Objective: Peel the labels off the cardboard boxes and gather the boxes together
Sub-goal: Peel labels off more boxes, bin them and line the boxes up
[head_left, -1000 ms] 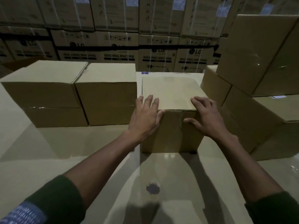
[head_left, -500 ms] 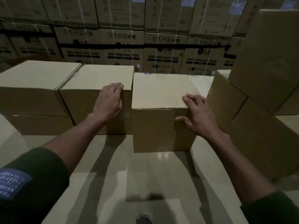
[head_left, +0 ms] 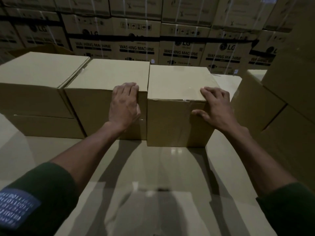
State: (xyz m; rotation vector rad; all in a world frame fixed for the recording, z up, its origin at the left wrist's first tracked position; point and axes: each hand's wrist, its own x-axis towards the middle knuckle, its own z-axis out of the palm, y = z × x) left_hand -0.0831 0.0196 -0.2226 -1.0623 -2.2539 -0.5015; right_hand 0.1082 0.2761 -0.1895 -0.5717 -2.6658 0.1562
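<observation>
Three plain cardboard boxes stand in a row on a glossy floor. The right box [head_left: 175,82] stands tight against the middle box [head_left: 105,77], its front face slightly nearer to me. The left box [head_left: 35,70] sits on a flatter carton. My left hand [head_left: 125,104] rests over the middle box's front right top edge, fingers straight on the lid. My right hand [head_left: 215,106] lies over the right box's front right corner, fingers on the lid and thumb on the front face. I see no label on any of the boxes' visible faces.
More plain cartons [head_left: 272,108] are stacked at the right, close to the right box. A wall of printed washing machine cartons [head_left: 136,48] fills the background. Flat cardboard [head_left: 153,213] lies on the floor near me.
The right box has slid left and back until it closes against the middle box. My left hand moved from that box onto the middle box; my right hand stayed on its corner.
</observation>
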